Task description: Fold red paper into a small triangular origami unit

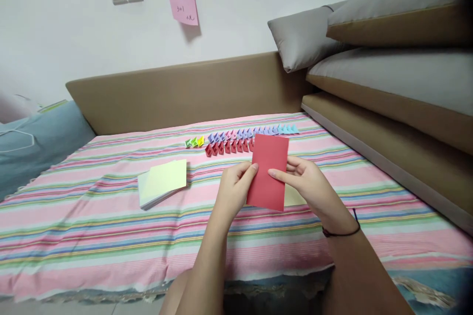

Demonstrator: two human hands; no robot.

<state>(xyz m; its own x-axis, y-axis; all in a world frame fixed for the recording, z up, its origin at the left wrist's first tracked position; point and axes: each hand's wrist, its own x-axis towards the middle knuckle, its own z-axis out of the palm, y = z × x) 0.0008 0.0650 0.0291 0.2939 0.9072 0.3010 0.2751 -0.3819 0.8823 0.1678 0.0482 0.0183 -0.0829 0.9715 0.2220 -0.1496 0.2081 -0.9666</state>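
Observation:
A red sheet of paper [269, 187], an upright rectangle, is held up between my two hands. My left hand [240, 177] pinches its left edge, thumb on the front. At the right edge my right hand [301, 177] grips it, thumb across the front and fingers behind. Partly hidden beneath is a pale yellow sheet [293, 197] on the striped cloth. Beyond the paper stand rows of small folded paper pieces: red ones [233, 146] in front, and blue and purple ones [247, 133] behind. Green and yellow ones [194, 141] are at the left end.
A stack of paper [166, 179], pale yellow on top, lies left of my hands on the striped cloth [111, 216]. A brown backrest [192, 91] runs along the wall. Grey and brown cushions [399, 74] are piled at the right. A pink note [184, 9] is on the wall.

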